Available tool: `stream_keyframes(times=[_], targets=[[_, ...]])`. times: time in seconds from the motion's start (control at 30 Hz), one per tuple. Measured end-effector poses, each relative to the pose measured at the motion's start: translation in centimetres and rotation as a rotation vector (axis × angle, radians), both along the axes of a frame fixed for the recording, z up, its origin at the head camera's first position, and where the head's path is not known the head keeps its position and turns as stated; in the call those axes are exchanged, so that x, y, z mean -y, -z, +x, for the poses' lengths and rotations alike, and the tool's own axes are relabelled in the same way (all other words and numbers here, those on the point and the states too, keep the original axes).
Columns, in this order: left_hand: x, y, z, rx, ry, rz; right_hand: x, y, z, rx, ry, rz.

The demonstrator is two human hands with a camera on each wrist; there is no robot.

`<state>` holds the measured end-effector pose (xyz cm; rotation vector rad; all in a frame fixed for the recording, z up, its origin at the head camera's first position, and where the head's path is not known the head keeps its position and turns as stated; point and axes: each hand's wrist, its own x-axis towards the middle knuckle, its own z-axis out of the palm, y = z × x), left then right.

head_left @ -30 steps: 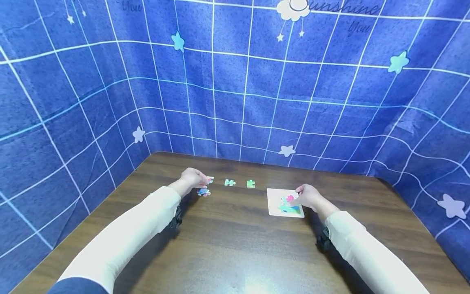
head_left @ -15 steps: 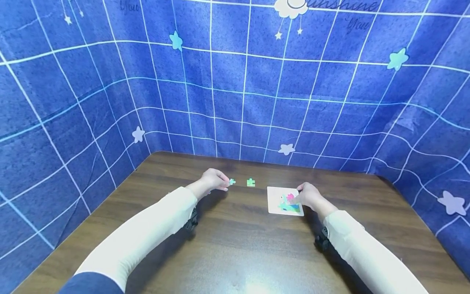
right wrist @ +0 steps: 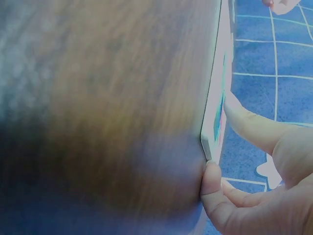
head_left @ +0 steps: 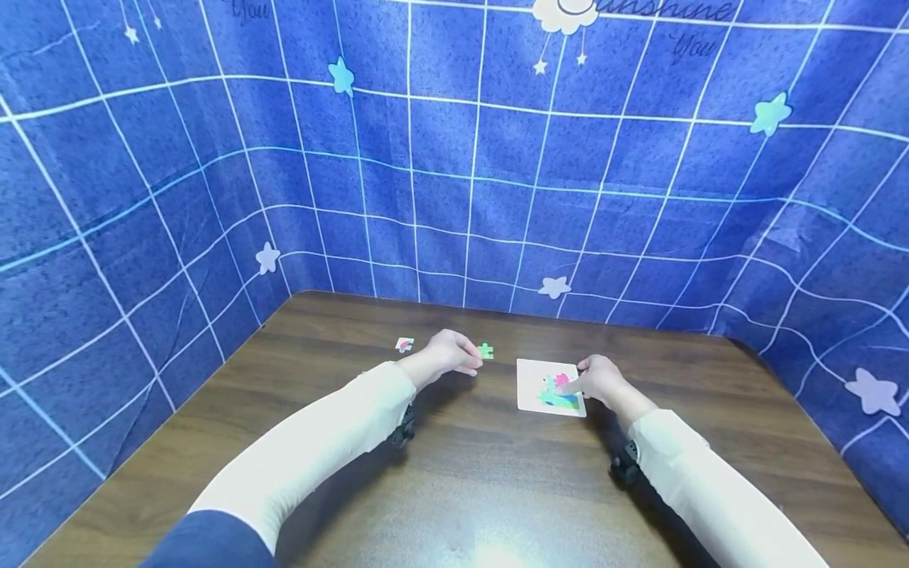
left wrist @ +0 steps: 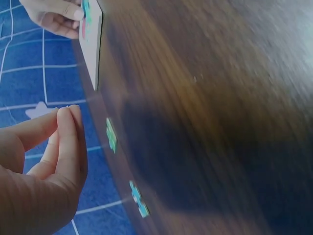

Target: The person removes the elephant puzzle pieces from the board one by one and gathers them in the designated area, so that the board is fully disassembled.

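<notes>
White puzzle board (head_left: 529,390) lies under the right thumb (right wrist: 252,125), touching the fingers (right wrist: 212,179).

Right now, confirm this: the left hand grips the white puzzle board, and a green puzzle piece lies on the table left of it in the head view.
Not quite: the right hand, not the left hand, grips the white puzzle board, as the right wrist view shows. The green puzzle piece does lie on the table left of it in the head view.
</notes>
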<state>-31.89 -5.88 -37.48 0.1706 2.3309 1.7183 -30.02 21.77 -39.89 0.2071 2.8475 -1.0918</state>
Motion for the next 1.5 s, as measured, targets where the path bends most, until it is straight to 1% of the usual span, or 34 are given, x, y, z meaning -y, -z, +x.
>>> stream_keyframes(times=[0.1, 0.23, 0.37, 0.47, 0.57, 0.73, 0.83, 0.9, 1.0, 1.07, 1.2, 1.27, 1.33, 1.37, 1.43, 1.5], targets=[[-0.7, 0.1, 0.2, 0.009, 0.005, -0.006, 0.0, 0.1, 0.2, 0.009, 0.001, -0.009], [-1.7, 0.2, 0.4, 0.009, 0.032, -0.020, -0.1, 0.3, 0.3, 0.009, 0.005, -0.003], [-2.9, 0.2, 0.7, 0.022, 0.069, -0.019, -0.2, 0.0, 0.4, 0.002, 0.014, 0.030], [-3.9, 0.2, 0.9, 0.032, 0.083, -0.028, -0.2, -0.2, 0.5, 0.001, 0.009, 0.028], [-5.0, 0.2, 1.0, 0.025, 0.095, -0.063, -0.3, -0.3, 0.6, 0.002, 0.002, 0.013], [-6.8, 0.4, 0.8, -0.015, 0.104, -0.154, -0.5, -0.3, 0.6, -0.001, 0.010, -0.010], [-7.8, 0.8, 0.4, -0.026, 0.112, -0.202, -0.5, -0.2, 0.5, 0.001, 0.015, -0.020], [-8.3, 1.1, 0.0, -0.025, 0.107, -0.231, -0.5, -0.1, 0.4, 0.010, 0.018, -0.027], [-9.1, 1.6, -0.3, -0.045, 0.104, -0.304, -0.5, 0.1, 0.4, 0.026, 0.020, -0.035], [-9.5, 1.6, -0.4, -0.078, 0.095, -0.371, -0.4, 0.1, 0.3, 0.034, 0.019, -0.046], [-10.2, 1.2, -0.4, -0.155, 0.085, -0.568, -0.3, 0.1, 0.1, 0.037, 0.020, -0.052], [-10.5, 0.8, -0.3, -0.168, 0.073, -0.648, -0.3, 0.1, 0.1, 0.041, 0.020, -0.058], [-10.8, 0.7, -0.3, -0.172, 0.074, -0.706, -0.3, 0.1, 0.1, 0.045, 0.023, -0.058], [-10.9, 0.7, -0.4, -0.171, 0.071, -0.717, -0.3, 0.1, 0.1, 0.047, 0.024, -0.060], [-11.1, 0.9, -0.5, -0.153, 0.063, -0.708, -0.4, 0.2, 0.1, 0.052, 0.029, -0.067], [-11.2, 1.2, -0.6, -0.152, 0.055, -0.710, -0.4, 0.3, 0.0, 0.053, 0.029, -0.075]])
